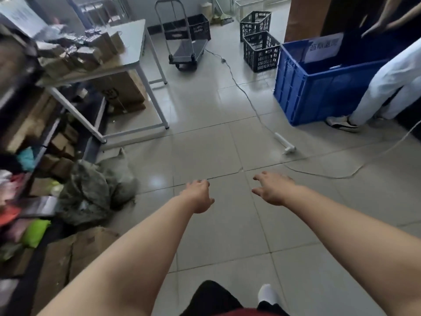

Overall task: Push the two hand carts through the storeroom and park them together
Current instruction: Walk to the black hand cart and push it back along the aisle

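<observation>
One hand cart (pixel 189 50) stands far ahead by the back wall, a flat grey platform on black wheels with an upright silver handle loop. A black crate rests on its far end. I see no second cart. My left hand (pixel 200 197) and my right hand (pixel 272 188) reach forward over bare floor tiles, palms down, fingers loosely spread, holding nothing. Both hands are well short of the cart, with several tiles of floor between.
A white table (pixel 134 53) piled with boxes and cluttered shelves line the left. A grey-green sack (pixel 95 190) and flattened cardboard lie at lower left. A cable and power strip (pixel 284 142) cross the floor. Black crates (pixel 259 51), a blue bin (pixel 319 87) and another person (pixel 387 85) stand right.
</observation>
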Available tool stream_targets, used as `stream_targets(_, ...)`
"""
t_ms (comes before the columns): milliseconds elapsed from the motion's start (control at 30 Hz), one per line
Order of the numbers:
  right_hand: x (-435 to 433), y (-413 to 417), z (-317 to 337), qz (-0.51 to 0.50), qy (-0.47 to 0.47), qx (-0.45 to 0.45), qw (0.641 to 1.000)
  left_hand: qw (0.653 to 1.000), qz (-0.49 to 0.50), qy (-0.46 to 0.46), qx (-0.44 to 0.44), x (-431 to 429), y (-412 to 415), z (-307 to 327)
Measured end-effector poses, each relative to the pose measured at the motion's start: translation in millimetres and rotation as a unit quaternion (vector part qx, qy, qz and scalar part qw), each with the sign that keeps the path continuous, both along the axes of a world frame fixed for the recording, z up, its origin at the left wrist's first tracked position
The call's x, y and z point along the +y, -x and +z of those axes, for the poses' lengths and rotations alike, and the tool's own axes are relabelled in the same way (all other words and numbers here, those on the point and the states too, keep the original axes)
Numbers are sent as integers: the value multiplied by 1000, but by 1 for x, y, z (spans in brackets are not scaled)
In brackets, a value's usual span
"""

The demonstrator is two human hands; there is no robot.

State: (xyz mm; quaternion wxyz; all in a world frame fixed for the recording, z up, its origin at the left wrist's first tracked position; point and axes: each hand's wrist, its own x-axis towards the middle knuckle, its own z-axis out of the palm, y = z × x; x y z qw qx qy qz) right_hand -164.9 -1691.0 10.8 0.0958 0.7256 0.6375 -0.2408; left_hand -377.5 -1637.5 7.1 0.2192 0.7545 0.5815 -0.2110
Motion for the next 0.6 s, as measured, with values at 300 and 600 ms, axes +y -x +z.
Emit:
stream_targets(300,187,23,-13,55,18,1,998,999,44,0,-2,166,20,-8)
stream_targets(600,404,63,10,13,-15,0,1000,1000,1,-12,0,386,60,18)
